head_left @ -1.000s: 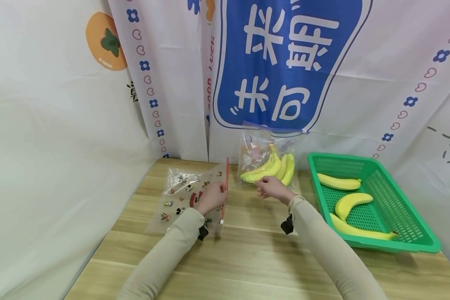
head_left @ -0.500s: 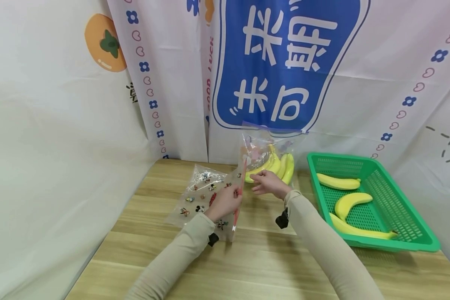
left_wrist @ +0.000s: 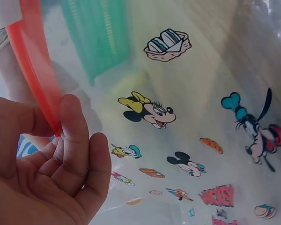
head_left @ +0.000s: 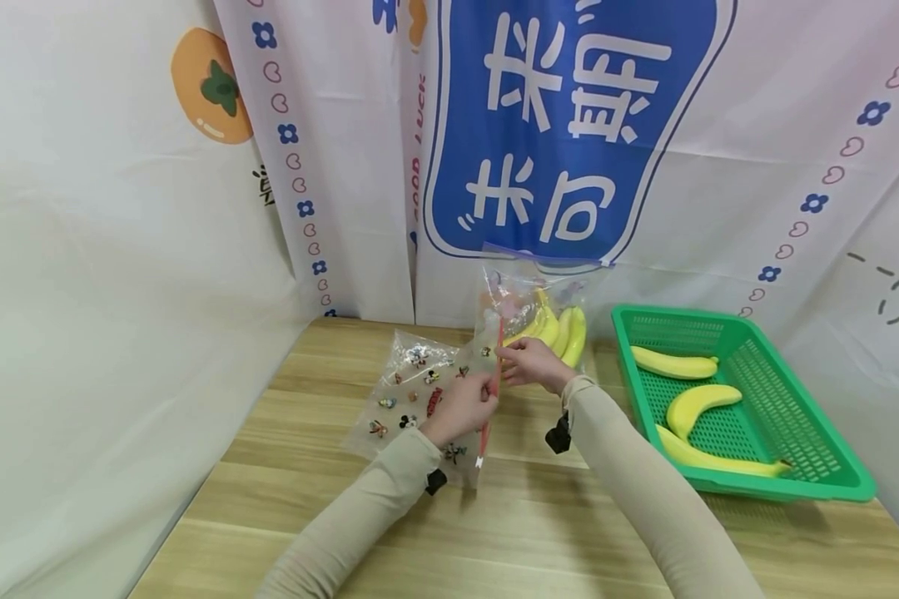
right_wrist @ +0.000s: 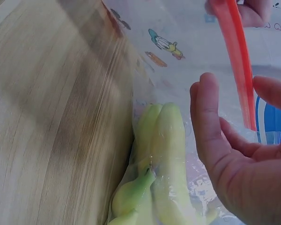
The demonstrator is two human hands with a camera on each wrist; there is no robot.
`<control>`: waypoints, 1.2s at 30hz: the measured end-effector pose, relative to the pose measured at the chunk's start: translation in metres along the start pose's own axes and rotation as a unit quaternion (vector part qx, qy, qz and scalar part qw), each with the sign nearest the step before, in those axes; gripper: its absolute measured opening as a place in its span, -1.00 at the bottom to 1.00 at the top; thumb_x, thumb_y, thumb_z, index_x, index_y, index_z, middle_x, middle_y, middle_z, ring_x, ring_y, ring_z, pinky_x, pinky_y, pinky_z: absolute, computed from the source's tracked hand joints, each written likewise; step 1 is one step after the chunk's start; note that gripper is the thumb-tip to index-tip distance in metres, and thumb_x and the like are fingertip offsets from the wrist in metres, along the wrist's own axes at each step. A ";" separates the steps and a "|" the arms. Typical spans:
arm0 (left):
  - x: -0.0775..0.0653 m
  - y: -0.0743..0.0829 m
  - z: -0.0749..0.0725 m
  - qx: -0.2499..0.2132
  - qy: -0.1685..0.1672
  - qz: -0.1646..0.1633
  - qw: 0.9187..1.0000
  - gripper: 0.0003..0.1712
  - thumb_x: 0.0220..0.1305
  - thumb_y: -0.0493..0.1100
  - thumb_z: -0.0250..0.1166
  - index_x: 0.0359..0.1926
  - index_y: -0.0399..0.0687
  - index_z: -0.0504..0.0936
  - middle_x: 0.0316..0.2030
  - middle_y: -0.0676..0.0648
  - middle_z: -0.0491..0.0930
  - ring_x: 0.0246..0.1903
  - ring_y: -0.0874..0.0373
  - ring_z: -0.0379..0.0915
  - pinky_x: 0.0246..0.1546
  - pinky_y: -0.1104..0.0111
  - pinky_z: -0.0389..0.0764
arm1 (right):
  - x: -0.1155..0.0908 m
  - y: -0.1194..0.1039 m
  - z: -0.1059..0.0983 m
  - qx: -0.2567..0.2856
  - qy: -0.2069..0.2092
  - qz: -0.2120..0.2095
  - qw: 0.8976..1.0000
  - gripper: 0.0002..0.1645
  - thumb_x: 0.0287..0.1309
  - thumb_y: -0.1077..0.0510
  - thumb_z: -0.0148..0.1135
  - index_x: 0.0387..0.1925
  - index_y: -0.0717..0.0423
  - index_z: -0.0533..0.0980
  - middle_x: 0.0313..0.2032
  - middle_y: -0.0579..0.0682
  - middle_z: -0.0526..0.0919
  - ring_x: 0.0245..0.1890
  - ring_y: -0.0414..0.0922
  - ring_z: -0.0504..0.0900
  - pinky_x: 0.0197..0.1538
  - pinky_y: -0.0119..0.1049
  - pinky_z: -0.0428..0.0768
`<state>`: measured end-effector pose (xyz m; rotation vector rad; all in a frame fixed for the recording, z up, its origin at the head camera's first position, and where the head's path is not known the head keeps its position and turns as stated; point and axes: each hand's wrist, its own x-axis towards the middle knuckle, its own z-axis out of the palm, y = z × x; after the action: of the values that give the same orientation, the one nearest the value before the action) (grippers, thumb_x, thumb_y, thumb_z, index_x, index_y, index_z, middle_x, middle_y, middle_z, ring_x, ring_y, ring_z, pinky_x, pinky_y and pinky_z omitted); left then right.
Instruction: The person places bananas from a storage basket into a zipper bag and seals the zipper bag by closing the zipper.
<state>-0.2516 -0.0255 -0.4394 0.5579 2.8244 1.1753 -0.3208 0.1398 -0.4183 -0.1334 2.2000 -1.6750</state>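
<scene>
My left hand (head_left: 463, 408) pinches the red zip strip (left_wrist: 35, 65) of a clear zip bag (head_left: 412, 408) printed with cartoon figures. The bag hangs tilted over the table, white slider at its near end. At the strip's far part is my right hand (head_left: 535, 366). In the right wrist view its thumb and fingers (right_wrist: 208, 112) are spread on either side of the red strip, with gaps around it; thumb contact is hard to tell. Behind stands another clear zip bag (head_left: 517, 279), purple-edged, with yellow bananas (head_left: 573, 337) inside, partly hidden by the right hand and the first bag.
To the right, a green plastic basket (head_left: 831, 433) holds 3 bananas (head_left: 700, 408). A wooden table (head_left: 270, 516) lies under everything, and a printed white cloth (head_left: 360, 166) hangs right behind the purple-edged bag.
My left hand has carried the red-edged bag rightward, up to the right hand and in front of the banana bag. The right hand has shifted slightly left, its fingers spreading toward the strip.
</scene>
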 end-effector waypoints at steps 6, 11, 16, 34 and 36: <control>0.000 0.005 0.003 -0.017 -0.009 0.003 1.000 -0.94 0.21 -0.29 0.13 -0.35 -0.04 0.49 -0.68 0.02 0.44 -0.74 0.24 0.38 -0.76 0.46 0.47 | 0.000 -0.001 0.003 -0.030 0.010 -0.015 0.999 -0.58 0.30 0.15 0.05 -0.04 0.50 0.47 -0.46 0.15 0.64 -0.50 -0.11 0.65 -0.23 -0.16 0.65; 0.002 0.007 0.005 -0.011 0.003 0.012 1.000 -0.93 0.21 -0.28 0.13 -0.39 -0.03 0.49 -0.70 0.05 0.41 -0.76 0.27 0.30 -0.79 0.50 0.37 | -0.003 -0.005 0.001 -0.055 0.034 -0.032 0.997 -0.70 0.20 0.24 0.05 -0.23 0.46 0.54 -0.56 0.08 0.63 -0.56 -0.14 0.62 -0.35 -0.24 0.66; 0.003 0.010 0.006 -0.008 0.017 0.033 0.999 -0.90 0.24 -0.26 0.12 -0.42 -0.03 0.48 -0.69 0.07 0.41 -0.77 0.30 0.24 -0.80 0.53 0.29 | -0.007 -0.007 -0.003 -0.074 0.032 -0.036 0.996 -0.69 0.24 0.23 0.07 -0.20 0.48 0.54 -0.54 0.08 0.62 -0.56 -0.16 0.61 -0.33 -0.24 0.65; 0.011 0.019 0.009 -0.026 0.038 0.007 0.999 -0.87 0.17 -0.28 0.10 -0.41 -0.10 0.59 -0.72 0.05 0.47 -0.80 0.27 0.32 -0.83 0.49 0.35 | -0.021 -0.011 -0.016 -0.024 0.039 -0.054 0.997 -0.66 0.28 0.23 0.12 -0.20 0.55 0.51 -0.59 -0.01 0.57 -0.58 -0.22 0.57 -0.37 -0.30 0.64; 0.012 0.021 0.009 -0.032 0.041 0.000 0.999 -0.86 0.22 -0.24 0.11 -0.40 -0.09 0.59 -0.73 0.05 0.47 -0.81 0.26 0.32 -0.84 0.48 0.35 | -0.021 -0.011 -0.017 -0.012 0.038 -0.055 0.998 -0.63 0.28 0.21 0.13 -0.17 0.57 0.49 -0.59 -0.03 0.57 -0.57 -0.23 0.56 -0.38 -0.35 0.63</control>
<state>-0.2547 -0.0018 -0.4301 0.5185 2.8410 1.3122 -0.3087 0.1582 -0.3996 -0.2036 2.3067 -1.7392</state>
